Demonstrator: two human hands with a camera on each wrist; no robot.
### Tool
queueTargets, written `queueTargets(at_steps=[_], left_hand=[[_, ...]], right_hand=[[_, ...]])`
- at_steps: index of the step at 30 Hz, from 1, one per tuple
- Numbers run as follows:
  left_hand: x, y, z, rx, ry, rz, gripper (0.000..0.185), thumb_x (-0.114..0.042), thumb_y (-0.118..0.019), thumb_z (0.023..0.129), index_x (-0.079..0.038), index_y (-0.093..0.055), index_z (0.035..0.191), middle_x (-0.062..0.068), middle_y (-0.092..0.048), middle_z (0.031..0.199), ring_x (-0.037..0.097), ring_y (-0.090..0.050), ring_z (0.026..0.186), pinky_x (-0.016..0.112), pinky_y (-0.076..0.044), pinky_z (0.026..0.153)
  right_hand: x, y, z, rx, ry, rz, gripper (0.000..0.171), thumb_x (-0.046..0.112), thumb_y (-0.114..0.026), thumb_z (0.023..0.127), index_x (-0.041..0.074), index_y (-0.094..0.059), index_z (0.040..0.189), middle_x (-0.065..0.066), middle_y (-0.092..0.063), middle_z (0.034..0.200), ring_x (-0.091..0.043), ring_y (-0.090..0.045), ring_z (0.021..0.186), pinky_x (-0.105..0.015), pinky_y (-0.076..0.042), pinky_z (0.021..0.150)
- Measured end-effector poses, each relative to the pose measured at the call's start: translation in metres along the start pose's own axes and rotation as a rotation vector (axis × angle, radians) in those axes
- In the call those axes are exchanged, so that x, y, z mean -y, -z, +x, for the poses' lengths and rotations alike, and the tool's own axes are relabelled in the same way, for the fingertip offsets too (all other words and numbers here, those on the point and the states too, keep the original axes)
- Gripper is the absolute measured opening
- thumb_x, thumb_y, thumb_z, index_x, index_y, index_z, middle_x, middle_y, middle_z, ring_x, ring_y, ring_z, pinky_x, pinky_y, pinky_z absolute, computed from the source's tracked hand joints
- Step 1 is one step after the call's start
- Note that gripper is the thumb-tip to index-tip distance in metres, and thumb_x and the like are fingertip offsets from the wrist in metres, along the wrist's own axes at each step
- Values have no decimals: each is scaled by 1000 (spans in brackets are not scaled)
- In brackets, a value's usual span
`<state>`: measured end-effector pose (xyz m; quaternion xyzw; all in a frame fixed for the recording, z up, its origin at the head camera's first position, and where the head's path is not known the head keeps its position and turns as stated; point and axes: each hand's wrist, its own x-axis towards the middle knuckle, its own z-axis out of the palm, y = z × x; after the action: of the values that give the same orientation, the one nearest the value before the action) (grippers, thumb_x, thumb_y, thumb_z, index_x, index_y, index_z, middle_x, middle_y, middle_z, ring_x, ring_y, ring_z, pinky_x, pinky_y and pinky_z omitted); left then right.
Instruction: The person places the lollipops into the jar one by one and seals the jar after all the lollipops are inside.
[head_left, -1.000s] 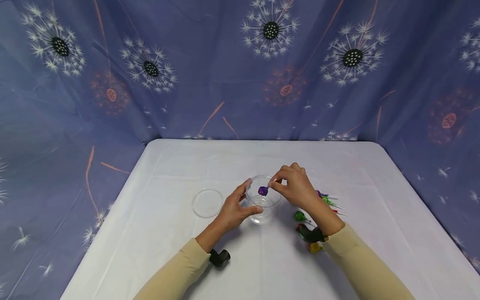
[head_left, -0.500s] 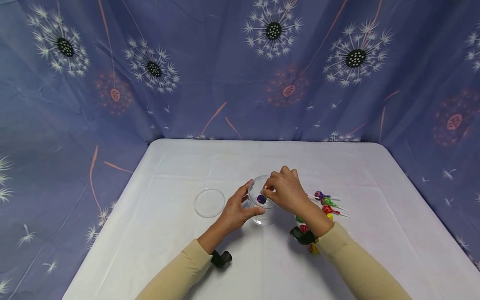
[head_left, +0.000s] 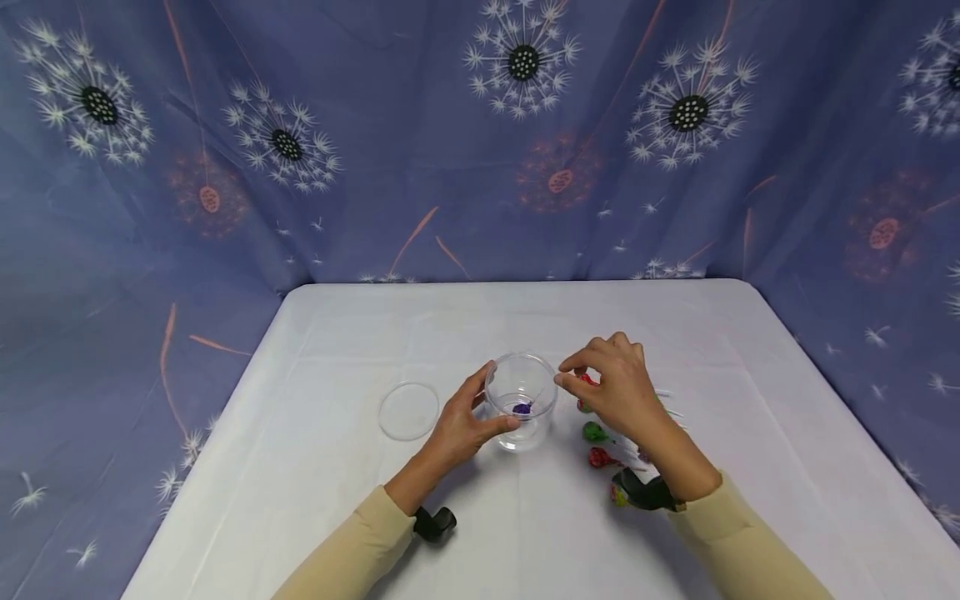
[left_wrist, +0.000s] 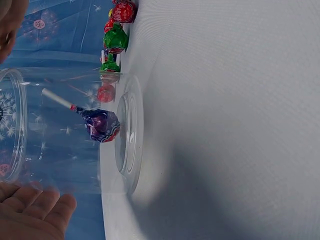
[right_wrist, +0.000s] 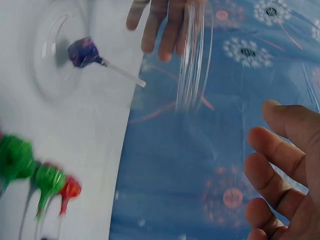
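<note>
The left hand point(head_left: 459, 423) grips the clear plastic cup point(head_left: 521, 400) at its left wall, fingers and thumb curled round it; the cup stands upright near the middle of the white table point(head_left: 360, 333). A purple lollipop point(head_left: 522, 408) lies on the cup's floor, head down, its white stick point(left_wrist: 57, 99) leaning up against the wall. The right hand point(head_left: 618, 387) hovers just right of the rim, fingers loosely bent and parted, holding nothing; the right wrist view confirms bare fingers point(right_wrist: 272, 170). The loose lollipops point(head_left: 596, 433), green and red, lie on the table right of the cup, partly under the right hand. A clear lid point(head_left: 408, 410) lies flat to the left of the cup, apart from it.

Judgement: one sweet is placed, and the step in hand appears to be fetching another; the next move calls for the right hand to drop right and nearward, pinch one stick clear of its neighbours, while the left keeps the light cup steady.
</note>
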<state>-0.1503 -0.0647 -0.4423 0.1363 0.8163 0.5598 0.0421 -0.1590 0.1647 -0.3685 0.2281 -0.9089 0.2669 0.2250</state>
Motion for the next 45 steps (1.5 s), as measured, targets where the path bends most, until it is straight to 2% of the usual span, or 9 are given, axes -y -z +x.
queueTargets(at_steps=[5, 10, 17, 21, 30, 36, 45], left_hand=[[2, 0, -1, -6, 1, 5, 91, -31, -79, 75, -16, -28, 149, 10, -34, 152, 33, -39, 136, 44, -36, 111], [3, -1, -1, -4, -16, -6, 90, -31, -79, 76, -17, -28, 149, 9, -34, 152, 31, -39, 137, 43, -36, 112], [2, -2, 0, -4, -5, 1, 91, -33, -78, 76, -18, -27, 149, 9, -34, 152, 31, -39, 137, 44, -36, 111], [2, -2, 0, -5, -5, -3, 91, -33, -78, 75, -19, -27, 149, 10, -35, 151, 33, -39, 137, 45, -36, 111], [3, -3, 0, -5, -6, -11, 91, -31, -79, 75, -19, -28, 149, 9, -35, 151, 30, -39, 137, 44, -36, 111], [4, -1, 1, -9, -18, -11, 91, -31, -78, 75, -18, -28, 149, 9, -35, 152, 30, -39, 137, 44, -36, 112], [5, -1, 0, -2, -18, -7, 90, -32, -78, 75, -18, -28, 149, 9, -34, 152, 29, -38, 138, 44, -35, 112]], right_hand=[[-16, 18, -24, -37, -55, -7, 11, 16, -81, 72, 16, -73, 80, 4, -57, 71, -12, -38, 76, -34, -22, 70], [-34, 32, -53, -48, -161, -48, 13, 13, -81, 71, 12, -74, 82, 0, -60, 74, -14, -39, 79, -35, -22, 71], [-57, 38, -85, -34, -286, -83, 16, 16, -80, 73, 10, -73, 86, -4, -64, 81, -17, -39, 81, -34, -21, 70], [-68, 38, -101, -8, -342, -109, 16, 16, -79, 74, 9, -73, 88, -6, -66, 83, -20, -42, 83, -35, -22, 70], [-88, 33, -138, 111, -474, -139, 14, 15, -77, 75, 9, -74, 87, -7, -67, 83, -23, -46, 82, -36, -22, 69], [-95, 28, -149, 181, -536, -146, 12, 14, -75, 75, 10, -74, 86, -7, -67, 83, -23, -46, 80, -36, -22, 69], [-103, 27, -155, 236, -556, -114, 12, 17, -75, 77, 10, -74, 87, -4, -65, 79, -20, -47, 78, -37, -24, 69]])
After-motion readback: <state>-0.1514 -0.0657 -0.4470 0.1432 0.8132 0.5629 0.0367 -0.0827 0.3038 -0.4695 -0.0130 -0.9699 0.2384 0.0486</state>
